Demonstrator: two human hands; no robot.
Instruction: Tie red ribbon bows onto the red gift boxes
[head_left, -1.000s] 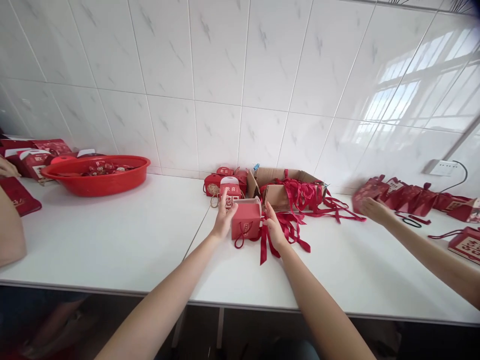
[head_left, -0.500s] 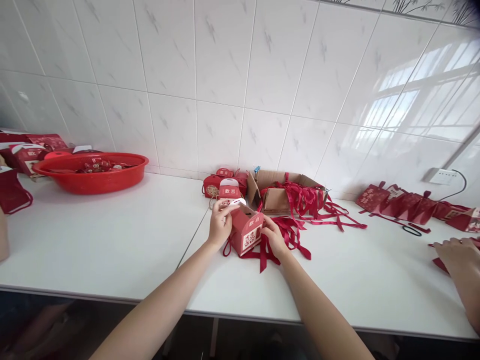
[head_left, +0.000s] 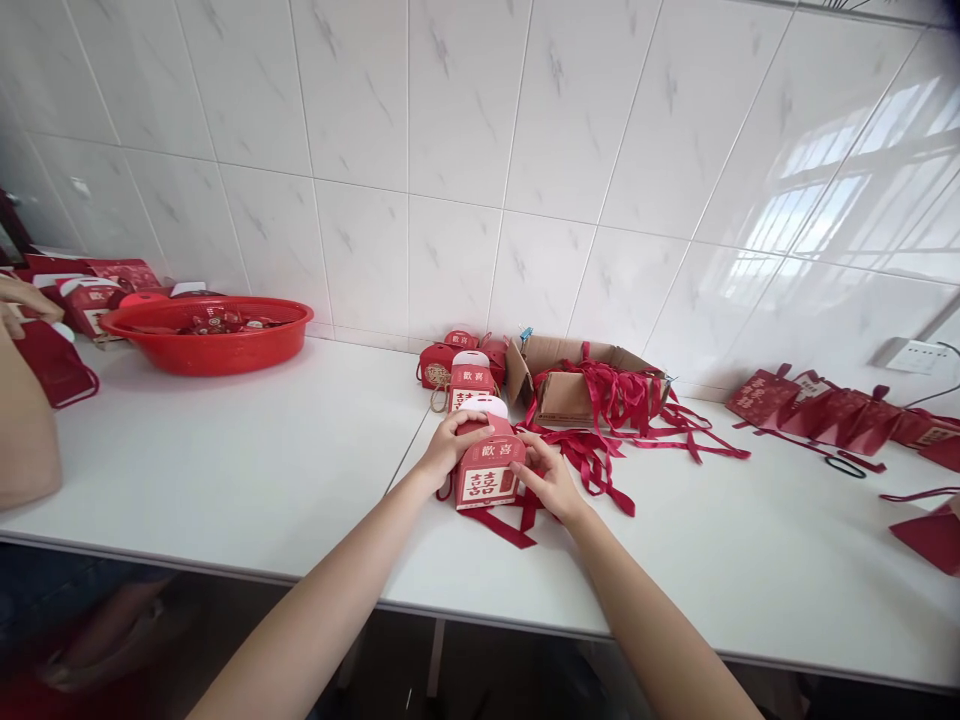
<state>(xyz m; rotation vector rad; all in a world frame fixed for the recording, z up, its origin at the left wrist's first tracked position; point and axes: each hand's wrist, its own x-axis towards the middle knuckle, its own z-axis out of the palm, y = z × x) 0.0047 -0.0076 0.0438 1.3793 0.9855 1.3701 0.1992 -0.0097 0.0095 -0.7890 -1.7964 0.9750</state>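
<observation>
A red paper gift box [head_left: 489,470] with white and gold characters stands on the white table between my hands, its front turned toward me. My left hand [head_left: 452,445] grips its upper left side, fingers over the top flap. On the right side, my right hand [head_left: 551,477] holds the box with the thumb on its front. Red ribbon [head_left: 502,527] lies under and beside the box. Right behind it stands another red gift box [head_left: 472,377], with more red boxes [head_left: 439,366] near the wall.
A cardboard box [head_left: 559,397] spilling red ribbons [head_left: 611,395] sits behind my right hand. A red plastic basin [head_left: 217,352] holds small red packets at left. Red paper bags [head_left: 817,410] line the wall at right, near black-handled scissors [head_left: 845,466]. A co-worker's arm [head_left: 26,420] reaches in at far left.
The gift box has turned so its front faces me, and its top flaps have come closer together. The co-worker's hand at right has mostly left view; an arm at left shows more.
</observation>
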